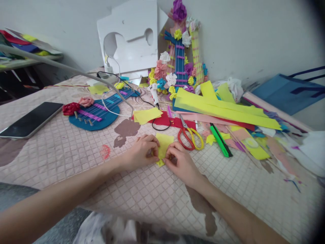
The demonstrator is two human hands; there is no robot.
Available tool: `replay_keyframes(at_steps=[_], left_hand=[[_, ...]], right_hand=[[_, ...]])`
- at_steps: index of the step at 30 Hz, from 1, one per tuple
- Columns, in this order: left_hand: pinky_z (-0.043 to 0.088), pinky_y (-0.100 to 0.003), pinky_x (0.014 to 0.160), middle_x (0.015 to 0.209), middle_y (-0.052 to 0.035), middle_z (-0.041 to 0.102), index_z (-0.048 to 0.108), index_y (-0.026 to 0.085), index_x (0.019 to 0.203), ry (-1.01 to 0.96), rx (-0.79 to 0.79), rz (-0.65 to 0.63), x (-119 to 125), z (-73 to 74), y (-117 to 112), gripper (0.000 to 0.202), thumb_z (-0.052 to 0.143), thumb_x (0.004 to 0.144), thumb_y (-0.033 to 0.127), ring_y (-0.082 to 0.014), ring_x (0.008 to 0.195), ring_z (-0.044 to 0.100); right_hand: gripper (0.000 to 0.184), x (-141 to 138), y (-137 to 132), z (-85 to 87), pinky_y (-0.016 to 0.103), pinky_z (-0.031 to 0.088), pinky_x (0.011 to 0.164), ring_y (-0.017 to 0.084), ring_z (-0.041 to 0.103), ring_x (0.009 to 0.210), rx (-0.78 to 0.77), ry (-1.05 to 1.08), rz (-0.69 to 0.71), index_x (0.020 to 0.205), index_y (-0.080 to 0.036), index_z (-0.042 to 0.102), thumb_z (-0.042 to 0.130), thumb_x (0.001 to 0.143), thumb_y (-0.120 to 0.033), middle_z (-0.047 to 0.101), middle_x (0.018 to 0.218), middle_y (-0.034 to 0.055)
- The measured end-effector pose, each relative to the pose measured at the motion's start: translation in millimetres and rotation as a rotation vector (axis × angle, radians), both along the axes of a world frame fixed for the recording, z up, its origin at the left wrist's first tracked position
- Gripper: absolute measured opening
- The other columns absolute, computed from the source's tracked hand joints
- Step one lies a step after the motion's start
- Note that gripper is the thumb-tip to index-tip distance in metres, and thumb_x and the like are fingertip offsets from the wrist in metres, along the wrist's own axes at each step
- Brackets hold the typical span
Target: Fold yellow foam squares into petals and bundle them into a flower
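A small piece of yellow crepe paper (164,144) lies on the quilted tablecloth (142,196) between my two hands. Its near end is gathered and creased. My left hand (143,151) pinches the left side of that creased end, thumb against fingertips. On the opposite side my right hand (181,162) pinches it in the same way. Just beyond my right hand lie scissors (189,135) with one red and one yellow handle. A few flat yellow paper pieces (146,115) rest farther back, partly over a red strip (162,119).
At left are a phone (33,118) and a blue guitar-shaped craft (93,115) with paper flowers. A green cutter (220,139), long yellow strips (223,106) and scraps cover the right. A glue gun (153,93), white foam board (129,34) and flowered crafts (180,64) stand behind. A cable (76,69) crosses the left.
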State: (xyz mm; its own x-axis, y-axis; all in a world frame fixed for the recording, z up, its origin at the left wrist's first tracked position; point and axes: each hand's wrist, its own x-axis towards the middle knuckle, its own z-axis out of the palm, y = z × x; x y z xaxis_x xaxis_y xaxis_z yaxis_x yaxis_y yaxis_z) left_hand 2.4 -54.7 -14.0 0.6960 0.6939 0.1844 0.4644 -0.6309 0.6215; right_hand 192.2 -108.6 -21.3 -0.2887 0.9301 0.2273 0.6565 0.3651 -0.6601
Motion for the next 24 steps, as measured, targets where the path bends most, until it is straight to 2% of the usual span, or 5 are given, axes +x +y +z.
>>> replay_keyframes(at_steps=[18, 24], left_hand=[[0.039, -0.038, 0.088, 0.096, -0.0040, 0.058, 0.060, 0.018, 0.072, -0.005, 0.006, 0.005, 0.3, -1.0, -0.4, 0.004, 0.064, 0.072, 0.019, -0.0210, 0.096, 0.052], [0.039, -0.038, 0.087, 0.093, -0.0039, 0.059, 0.057, 0.018, 0.078, -0.001, 0.024, 0.028, 0.7, -3.3, 0.2, 0.012, 0.065, 0.069, 0.016, -0.0214, 0.094, 0.052]], right_hand=[[0.016, -0.8, 0.6, -0.2, 0.031, 0.044, 0.069, 0.017, 0.050, 0.081, -0.005, -0.019, -0.005, 0.071, -0.019, 0.049, 0.057, 0.074, -0.005, 0.048, 0.085, 0.0031], [0.017, -0.3, -0.3, -2.6, 0.030, 0.045, 0.068, 0.017, 0.050, 0.079, 0.011, -0.014, -0.002, 0.071, -0.020, 0.048, 0.057, 0.075, -0.006, 0.047, 0.085, 0.0026]])
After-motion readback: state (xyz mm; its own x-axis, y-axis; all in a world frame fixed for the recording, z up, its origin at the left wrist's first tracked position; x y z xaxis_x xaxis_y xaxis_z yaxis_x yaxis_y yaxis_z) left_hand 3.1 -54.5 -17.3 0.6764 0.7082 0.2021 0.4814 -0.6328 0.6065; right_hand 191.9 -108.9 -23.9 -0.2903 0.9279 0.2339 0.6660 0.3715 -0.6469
